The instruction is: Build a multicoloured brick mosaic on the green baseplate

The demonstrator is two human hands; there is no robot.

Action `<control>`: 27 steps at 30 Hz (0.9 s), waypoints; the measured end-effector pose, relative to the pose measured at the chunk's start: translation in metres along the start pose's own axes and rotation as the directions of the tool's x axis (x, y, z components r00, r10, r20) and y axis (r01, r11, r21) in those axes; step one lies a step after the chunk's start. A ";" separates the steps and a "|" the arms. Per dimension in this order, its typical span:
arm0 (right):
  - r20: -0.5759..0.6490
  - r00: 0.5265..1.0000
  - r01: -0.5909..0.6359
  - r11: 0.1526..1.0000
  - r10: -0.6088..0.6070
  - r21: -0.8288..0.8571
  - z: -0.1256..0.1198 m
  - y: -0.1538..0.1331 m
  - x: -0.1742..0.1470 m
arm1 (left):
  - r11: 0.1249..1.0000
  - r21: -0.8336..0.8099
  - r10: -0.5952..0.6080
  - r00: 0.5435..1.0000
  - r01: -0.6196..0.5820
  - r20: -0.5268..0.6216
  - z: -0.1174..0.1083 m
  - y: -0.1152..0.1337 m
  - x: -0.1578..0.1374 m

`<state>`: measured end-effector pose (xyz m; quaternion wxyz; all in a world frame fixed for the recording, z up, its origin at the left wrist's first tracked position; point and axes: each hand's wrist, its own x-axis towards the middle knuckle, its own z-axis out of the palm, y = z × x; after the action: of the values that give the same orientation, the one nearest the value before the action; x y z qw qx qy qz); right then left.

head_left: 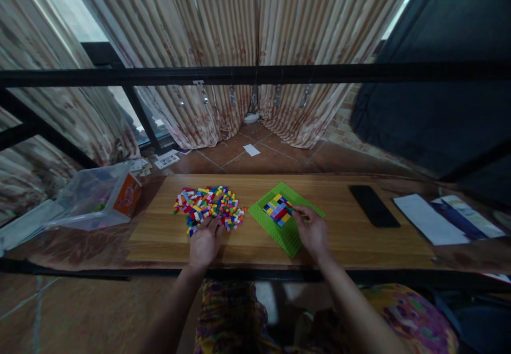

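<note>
Bricks (pixel 209 207), small and studded plastic in many colours, lie heaped on the smooth wooden board (pixel 359 237). Left hand (pixel 204 242) rests flat at the heap's near edge, fingers loosely spread among them. Right hand (pixel 312 231) pinches a small piece over the square green baseplate (pixel 279 231), beside a flat patch (pixel 278 209) of joined bricks on it

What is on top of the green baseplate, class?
On the green baseplate sits a small block of coloured bricks. The right hand rests over its near right part, hiding whatever lies beneath it.
</note>
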<state>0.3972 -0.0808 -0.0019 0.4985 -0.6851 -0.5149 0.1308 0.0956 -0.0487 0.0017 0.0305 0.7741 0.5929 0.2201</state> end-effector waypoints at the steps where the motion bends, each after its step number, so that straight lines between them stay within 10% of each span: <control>1: -0.022 0.999 0.035 0.999 -0.036 -0.024 0.005 0.000 0.002 | 1.000 0.019 0.015 1.000 -0.015 -0.016 0.003 -0.001 -0.002; 13: -0.202 0.977 0.046 0.993 -0.066 -0.105 0.025 0.014 -0.006 | 0.993 -0.041 0.104 0.974 -0.115 -0.202 0.020 -0.012 -0.006; 27: 0.074 0.985 0.173 0.897 -0.156 -0.407 0.021 0.003 0.010 | 0.995 -0.092 0.030 0.980 -0.048 -0.195 0.024 -0.012 -0.011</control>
<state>0.3884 -0.0604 -0.0109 0.3419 -0.7260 -0.5966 -0.0096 0.0910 -0.0505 -0.0269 0.0055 0.7580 0.5665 0.3232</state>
